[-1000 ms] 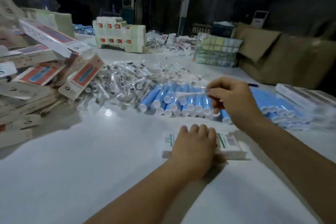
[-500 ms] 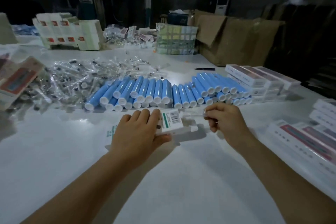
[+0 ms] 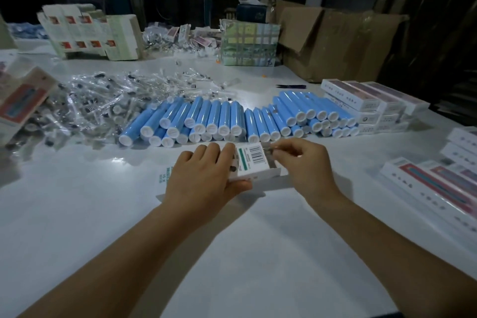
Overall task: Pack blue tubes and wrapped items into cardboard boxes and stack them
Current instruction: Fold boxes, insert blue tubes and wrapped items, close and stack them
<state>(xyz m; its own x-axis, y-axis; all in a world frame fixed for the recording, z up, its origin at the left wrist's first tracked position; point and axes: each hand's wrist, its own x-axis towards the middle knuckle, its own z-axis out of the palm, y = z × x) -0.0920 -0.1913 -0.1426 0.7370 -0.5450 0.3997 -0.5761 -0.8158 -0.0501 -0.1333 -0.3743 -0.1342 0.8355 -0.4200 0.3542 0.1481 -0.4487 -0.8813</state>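
Dim warehouse space surrounds a pale tabletop [image 3: 77,214] crowded with packing stock. At its near centre lies a small white cardboard box [image 3: 254,162] with a barcode label, its right end flap open. The left hand [image 3: 204,178] lies over the box, fingers on top and thumb curled under the near edge, holding it down. The right hand [image 3: 302,160] pinches a slim clear-wrapped item [image 3: 271,146] at the open end, apparently feeding it in. The box looks light and thin-walled, easily crushed, so bracing it flat seems wise; the wrapper looks slick and is best pinched near its tip. Just beyond lies a row of blue tubes [image 3: 222,117] with white caps, stiff-looking and likely to roll. A heap of wrapped items [image 3: 108,103] sits to the left, and stacked finished boxes [image 3: 371,103] stand at right.
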